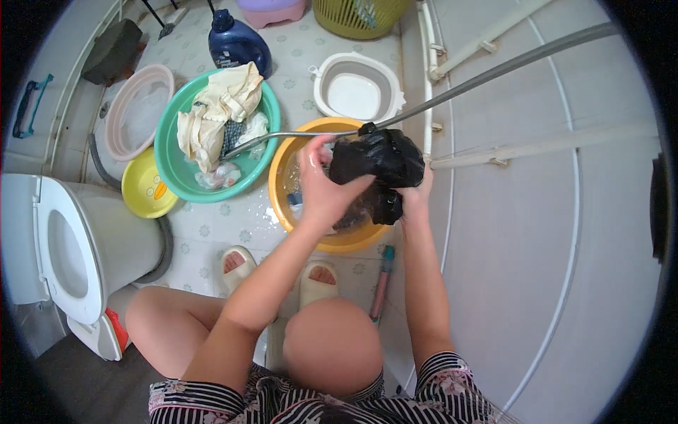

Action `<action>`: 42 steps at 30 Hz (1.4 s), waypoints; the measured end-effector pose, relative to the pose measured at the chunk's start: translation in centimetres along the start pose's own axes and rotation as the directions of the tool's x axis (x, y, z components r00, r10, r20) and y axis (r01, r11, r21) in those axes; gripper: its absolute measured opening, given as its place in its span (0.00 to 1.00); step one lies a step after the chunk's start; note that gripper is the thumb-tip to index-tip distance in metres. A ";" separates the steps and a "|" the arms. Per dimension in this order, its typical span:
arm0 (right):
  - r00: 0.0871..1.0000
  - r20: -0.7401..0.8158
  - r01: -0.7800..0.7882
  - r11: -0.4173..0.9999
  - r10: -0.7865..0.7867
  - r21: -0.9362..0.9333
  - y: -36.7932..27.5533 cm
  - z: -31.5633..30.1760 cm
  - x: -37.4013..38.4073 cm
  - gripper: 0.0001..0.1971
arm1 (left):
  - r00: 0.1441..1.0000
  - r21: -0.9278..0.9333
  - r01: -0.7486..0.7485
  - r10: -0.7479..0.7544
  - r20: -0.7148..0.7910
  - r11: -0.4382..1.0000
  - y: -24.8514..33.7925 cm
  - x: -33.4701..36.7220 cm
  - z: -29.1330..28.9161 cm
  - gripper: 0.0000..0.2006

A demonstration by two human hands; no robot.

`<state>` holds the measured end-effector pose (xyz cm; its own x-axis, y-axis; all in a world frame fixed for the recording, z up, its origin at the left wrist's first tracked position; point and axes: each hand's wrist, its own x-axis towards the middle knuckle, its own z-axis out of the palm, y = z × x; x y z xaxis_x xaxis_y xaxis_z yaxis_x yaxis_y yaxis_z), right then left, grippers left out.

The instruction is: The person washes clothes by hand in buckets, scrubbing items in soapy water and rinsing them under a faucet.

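Observation:
A wet, bunched black garment [374, 159] is held up over an orange basin [281, 212]; its exact kind does not show. My left hand [321, 184] holds its left side, the thumb lying across the front and the fingers curled at its edge. My right hand [415, 194] grips it from the right, most of its fingers hidden behind the fabric. Below, the basin contains water and dark and light laundry, partly covered by my hands. A grey hose [452, 92] crosses just above the garment, its end over the green basin [166, 152].
Cream and dark clothes [222, 99] lie in the green basin. Around it stand a pink basin [116, 131], yellow bowl [138, 205] and blue detergent bottle [240, 49]. A white-and-grey basin [353, 88] stands behind the orange one. At left is a toilet [92, 247]; white pipes [494, 155] line the right wall.

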<state>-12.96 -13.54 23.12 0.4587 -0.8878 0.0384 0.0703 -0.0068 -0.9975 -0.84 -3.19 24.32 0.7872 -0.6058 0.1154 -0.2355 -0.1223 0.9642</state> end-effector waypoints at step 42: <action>0.786 0.009 -0.615 0.779 0.618 0.122 11.4 -3.0 0.0 0.17 | 0.938 -0.205 0.314 -0.268 0.222 0.927 -0.8 14.0 6.9 0.43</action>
<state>-14.81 -14.99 11.56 0.4117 -0.6979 -0.5861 -0.1192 0.5963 -0.7939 6.43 -16.97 23.51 0.6746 -0.7097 -0.2032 0.1456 -0.1419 0.9791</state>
